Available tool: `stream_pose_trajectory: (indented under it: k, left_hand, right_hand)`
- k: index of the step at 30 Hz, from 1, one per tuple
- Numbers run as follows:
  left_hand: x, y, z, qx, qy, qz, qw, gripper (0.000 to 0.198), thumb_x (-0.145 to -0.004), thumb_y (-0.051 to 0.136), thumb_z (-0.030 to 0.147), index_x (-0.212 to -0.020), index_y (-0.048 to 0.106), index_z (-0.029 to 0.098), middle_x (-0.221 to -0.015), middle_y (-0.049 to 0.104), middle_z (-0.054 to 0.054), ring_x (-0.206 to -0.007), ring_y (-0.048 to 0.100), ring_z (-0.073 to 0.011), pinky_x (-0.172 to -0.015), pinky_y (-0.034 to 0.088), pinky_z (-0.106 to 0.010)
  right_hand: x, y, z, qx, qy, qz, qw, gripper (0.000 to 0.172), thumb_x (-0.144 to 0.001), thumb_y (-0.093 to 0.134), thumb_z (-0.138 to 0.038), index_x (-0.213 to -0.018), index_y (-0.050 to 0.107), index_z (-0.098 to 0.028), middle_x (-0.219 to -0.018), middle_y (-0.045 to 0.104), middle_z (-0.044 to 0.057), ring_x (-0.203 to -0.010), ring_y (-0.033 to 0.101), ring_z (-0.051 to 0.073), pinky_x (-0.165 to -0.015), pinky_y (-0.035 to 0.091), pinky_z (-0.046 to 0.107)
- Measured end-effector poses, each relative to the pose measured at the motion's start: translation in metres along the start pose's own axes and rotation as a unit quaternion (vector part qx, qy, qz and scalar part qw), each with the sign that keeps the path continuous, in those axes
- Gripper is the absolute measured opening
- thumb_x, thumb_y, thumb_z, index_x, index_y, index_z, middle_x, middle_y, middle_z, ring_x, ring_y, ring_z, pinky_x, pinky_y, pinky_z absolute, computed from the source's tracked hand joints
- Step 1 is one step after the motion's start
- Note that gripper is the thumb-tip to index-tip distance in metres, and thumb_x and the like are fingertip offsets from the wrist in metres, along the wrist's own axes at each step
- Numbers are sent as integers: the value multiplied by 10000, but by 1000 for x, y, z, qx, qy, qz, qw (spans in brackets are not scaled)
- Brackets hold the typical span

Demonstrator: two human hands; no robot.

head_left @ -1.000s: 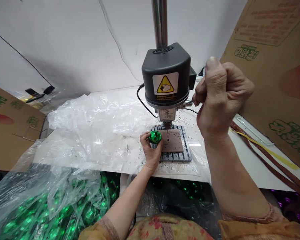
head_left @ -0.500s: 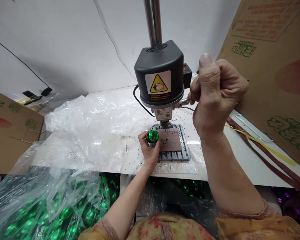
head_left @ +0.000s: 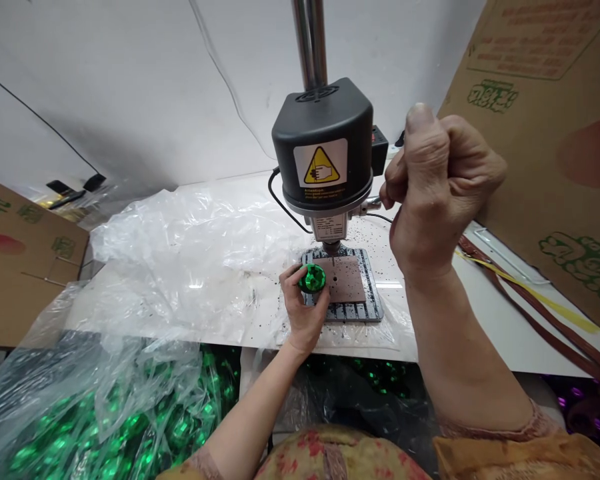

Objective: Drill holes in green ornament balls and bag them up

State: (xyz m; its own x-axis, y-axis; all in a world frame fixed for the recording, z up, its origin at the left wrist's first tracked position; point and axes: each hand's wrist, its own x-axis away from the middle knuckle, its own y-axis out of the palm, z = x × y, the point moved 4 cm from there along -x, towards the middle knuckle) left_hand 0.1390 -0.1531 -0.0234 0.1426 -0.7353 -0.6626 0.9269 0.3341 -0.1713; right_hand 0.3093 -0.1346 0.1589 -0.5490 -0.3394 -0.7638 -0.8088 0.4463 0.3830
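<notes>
A small bench drill press (head_left: 323, 153) with a black motor cover stands on a white table (head_left: 500, 333). My left hand (head_left: 304, 308) is closed round a shiny green faceted gem (head_left: 312, 278), holding it at the left edge of the brown pad (head_left: 349, 280) on the drill's ribbed metal base (head_left: 373, 310). The spindle (head_left: 331, 247) hangs just right of the gem, above the pad. My right hand (head_left: 437, 193) is a raised fist beside the motor cover, gripping the feed lever (head_left: 374, 203), most of which is hidden in the fist.
Crumpled clear plastic sheet (head_left: 190, 253) covers the table's left half. A bag of several green gems (head_left: 95, 427) lies at lower left. Cardboard boxes stand at the left (head_left: 15, 260) and right (head_left: 550, 133). Dark specks dot the table; brown and yellow straps (head_left: 535, 313) lie at right.
The gem in my left hand has tilted and shifted slightly toward the pad. My right fist stays on the lever at about the same height. The view shifted a little.
</notes>
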Motion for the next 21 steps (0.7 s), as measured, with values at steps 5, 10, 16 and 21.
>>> stream_pose_trajectory:
  k: [5,10,16,21]
  left_hand:
    - [-1,-9,26,18,12,-3,1000,470,-769,711,151,-1188,510,228,-1217,483,-104,-1166,522,-225,-954,474,-388]
    - [-5,-13,38,23,9,-7,1000,461,-773,715,164,-1186,520,223,-1190,496,-96,-1139,539,-226,-950,477,-399]
    - [-1,-17,54,31,7,-24,999,469,-779,716,179,-1201,515,222,-1211,491,-105,-1153,536,-232,-935,490,-384]
    - [-2,-20,59,53,6,-18,998,476,-766,729,174,-1194,526,225,-1206,491,-100,-1148,538,-233,-934,493,-378]
  right_hand:
    - [-1,0,-2,-21,-12,14,1000,433,-928,541,-195,-547,335,-184,-493,351,-71,-402,331,26,-425,287,226]
    - [-2,1,-3,-28,-13,10,999,430,-924,534,-176,-546,330,-177,-489,354,-79,-406,324,12,-458,309,223]
    - [-1,0,-3,-9,-8,18,1000,450,-912,570,-241,-527,347,-174,-467,361,-77,-399,330,18,-437,272,228]
    - [-1,0,-2,-13,-11,17,1000,458,-901,595,-308,-531,361,-175,-460,363,-76,-391,326,25,-427,250,227]
